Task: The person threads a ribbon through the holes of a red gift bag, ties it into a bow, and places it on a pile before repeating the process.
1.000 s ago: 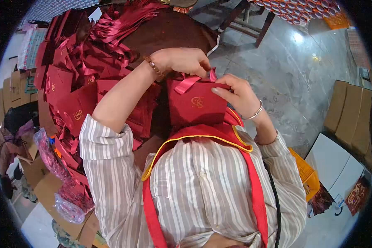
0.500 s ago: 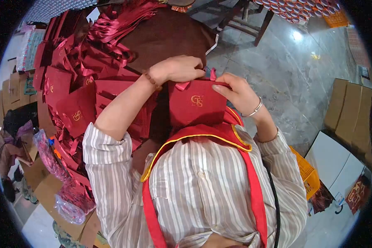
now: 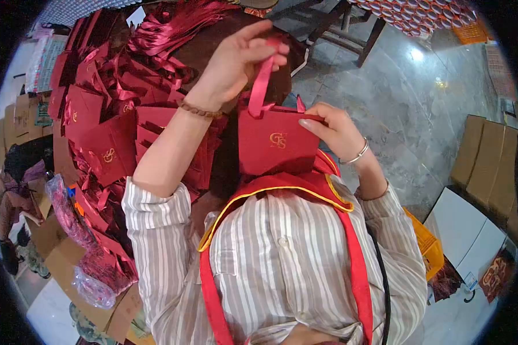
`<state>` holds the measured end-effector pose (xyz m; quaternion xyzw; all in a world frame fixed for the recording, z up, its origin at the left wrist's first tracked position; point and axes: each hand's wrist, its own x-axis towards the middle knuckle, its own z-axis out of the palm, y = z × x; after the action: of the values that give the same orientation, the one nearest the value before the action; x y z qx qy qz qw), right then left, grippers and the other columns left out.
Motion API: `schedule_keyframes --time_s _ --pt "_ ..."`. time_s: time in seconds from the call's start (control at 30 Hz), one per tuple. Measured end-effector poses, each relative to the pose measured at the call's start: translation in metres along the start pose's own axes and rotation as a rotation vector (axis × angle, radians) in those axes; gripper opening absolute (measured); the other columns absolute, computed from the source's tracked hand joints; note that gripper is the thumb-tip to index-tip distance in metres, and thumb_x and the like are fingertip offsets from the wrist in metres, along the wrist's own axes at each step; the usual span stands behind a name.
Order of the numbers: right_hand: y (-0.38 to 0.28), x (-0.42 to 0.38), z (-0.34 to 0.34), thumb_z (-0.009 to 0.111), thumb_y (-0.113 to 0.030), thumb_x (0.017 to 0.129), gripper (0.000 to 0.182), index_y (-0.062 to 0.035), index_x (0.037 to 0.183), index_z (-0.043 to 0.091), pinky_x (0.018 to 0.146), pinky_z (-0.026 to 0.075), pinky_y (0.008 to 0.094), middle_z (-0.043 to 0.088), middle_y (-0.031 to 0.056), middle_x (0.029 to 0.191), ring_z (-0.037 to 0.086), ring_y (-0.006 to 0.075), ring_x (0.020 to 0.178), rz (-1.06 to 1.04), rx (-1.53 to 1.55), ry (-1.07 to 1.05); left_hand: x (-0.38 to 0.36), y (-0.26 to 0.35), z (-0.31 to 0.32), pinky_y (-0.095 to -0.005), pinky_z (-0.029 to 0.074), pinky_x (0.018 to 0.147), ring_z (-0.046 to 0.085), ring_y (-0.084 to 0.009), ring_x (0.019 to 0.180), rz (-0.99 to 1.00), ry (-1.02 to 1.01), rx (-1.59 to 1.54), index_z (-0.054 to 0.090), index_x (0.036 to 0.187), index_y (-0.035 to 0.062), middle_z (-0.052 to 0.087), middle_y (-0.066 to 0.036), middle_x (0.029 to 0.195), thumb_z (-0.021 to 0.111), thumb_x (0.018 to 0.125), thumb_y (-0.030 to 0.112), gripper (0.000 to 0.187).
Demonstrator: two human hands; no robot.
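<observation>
A dark red gift bag (image 3: pixel 278 141) with gold letters stands upright against my apron at the centre. My right hand (image 3: pixel 332 125) pinches its upper right corner, thumb on the front face. Above the bag's left side, my left hand (image 3: pixel 242 60) is raised with a pink-red ribbon (image 3: pixel 261 86) caught between thumb and fingers. The ribbon runs down to the bag's top edge. A short bit of ribbon also sticks up near my right hand.
Many similar red bags (image 3: pixel 106 149) are heaped at the left. Loose ribbons (image 3: pixel 170 29) lie behind them on a dark table. Cardboard (image 3: pixel 483 167) and a yellow crate (image 3: pixel 426 241) are at the right. A wooden stool (image 3: pixel 351 34) stands at the back.
My left hand has lifted up from the bag's top edge, drawing the ribbon upward into a long strand. My right hand keeps its hold on the bag's corner.
</observation>
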<state>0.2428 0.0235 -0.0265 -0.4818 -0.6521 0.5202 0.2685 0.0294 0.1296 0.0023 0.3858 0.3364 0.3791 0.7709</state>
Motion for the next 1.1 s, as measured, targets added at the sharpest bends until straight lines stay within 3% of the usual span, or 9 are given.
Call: schedule_keyframes --time_s 0.1,0.17,0.23,0.37,0.47,0.67,0.73,0.87,1.1 --pt "0.004 0.0 0.001 0.06 -0.016 0.086 0.018 0.0023 0.088 0.059 0.064 0.042 0.0255 0.055 0.0048 0.078 0.05 0.0099 0.071 0.038 0.003 0.01 -0.002 0.024 0.0 -0.0266 0.047 0.073 0.057 -0.015 0.081 0.165 -0.145 -0.182 0.043 0.127 0.0017 0.059 -0.013 0.102 0.053 0.088 0.006 0.041" --pt "0.005 -0.001 0.0 0.06 -0.016 0.086 0.018 0.0022 0.088 0.059 0.063 0.042 0.0254 0.056 0.0044 0.078 0.05 0.0095 0.07 0.047 0.003 0.019 -0.01 0.045 0.016 -0.0268 0.046 0.064 0.054 -0.0154 0.073 0.203 0.067 -0.269 0.045 0.124 0.0047 0.057 -0.011 0.097 0.052 0.09 0.008 0.035" --pt "0.004 -0.001 0.0 0.06 -0.017 0.086 0.019 0.0021 0.088 0.059 0.062 0.042 0.0254 0.055 0.004 0.076 0.05 0.0094 0.07 0.041 -0.036 0.025 -0.018 0.057 0.023 -0.0261 0.042 0.061 0.053 -0.0134 0.067 0.268 0.055 -0.192 0.043 0.126 0.0003 0.058 -0.009 0.09 0.049 0.092 0.008 0.035" --pt "0.006 -0.002 0.0 0.06 -0.017 0.086 0.019 0.0018 0.089 0.059 0.062 0.042 0.0257 0.055 0.0041 0.073 0.05 0.0093 0.069 0.06 -0.027 0.032 -0.027 0.049 0.0 -0.0246 0.043 0.072 0.053 -0.0117 0.081 0.274 -0.187 -0.173 0.05 0.12 -0.0001 0.059 -0.01 0.102 0.051 0.089 0.008 0.032" --pt "0.007 -0.003 0.002 0.06 -0.017 0.086 0.019 0.0019 0.089 0.06 0.062 0.042 0.0254 0.056 0.0026 0.074 0.05 0.009 0.069 0.034 -0.008 0.061 -0.054 0.031 0.034 -0.0226 0.042 0.064 0.051 -0.0085 0.077 0.224 0.157 0.116 0.055 0.114 -0.0022 0.059 -0.006 0.094 0.053 0.089 0.008 0.028" --pt "0.012 -0.003 -0.002 0.053 -0.02 0.091 0.02 -0.0016 0.097 0.06 0.066 0.044 0.0224 0.057 -0.0025 0.081 0.052 0.006 0.074 0.21 0.236 -0.014 -0.085 -0.032 0.043 -0.0184 0.034 0.043 0.045 -0.0054 0.049 -0.159 0.162 0.14 0.054 0.115 -0.0008 0.052 -0.001 0.063 0.048 0.092 0.011 0.026" --pt "0.013 -0.002 -0.005 0.051 -0.021 0.092 0.021 -0.0027 0.099 0.059 0.068 0.045 0.0221 0.057 -0.0029 0.082 0.052 0.005 0.076 0.309 0.441 -0.124 -0.098 -0.051 0.043 -0.0168 0.031 0.046 0.042 -0.0036 0.052 -0.186 0.183 0.145 0.054 0.114 -0.0005 0.053 0.0 0.068 0.048 0.092 0.01 0.026" --pt "0.008 -0.002 -0.007 0.054 -0.018 0.09 0.018 -0.0018 0.096 0.059 0.067 0.044 0.022 0.057 -0.0027 0.083 0.052 0.0049 0.075 0.36 0.418 -0.098 -0.109 -0.064 0.049 -0.0164 0.028 0.048 0.038 -0.0014 0.055 -0.179 0.238 0.154 0.057 0.111 0.0 0.055 0.003 0.074 0.053 0.089 0.008 0.024" --pt "0.012 -0.005 0.002 0.062 -0.013 0.084 0.015 0.0019 0.088 0.06 0.064 0.042 0.0221 0.057 -0.0006 0.081 0.051 0.0059 0.074 0.151 0.093 -0.01 -0.107 -0.081 0.052 -0.017 0.038 0.053 0.046 -0.0017 0.06 -0.076 0.216 0.603 0.061 0.104 0.0015 0.059 0.002 0.075 0.056 0.087 0.008 0.018"
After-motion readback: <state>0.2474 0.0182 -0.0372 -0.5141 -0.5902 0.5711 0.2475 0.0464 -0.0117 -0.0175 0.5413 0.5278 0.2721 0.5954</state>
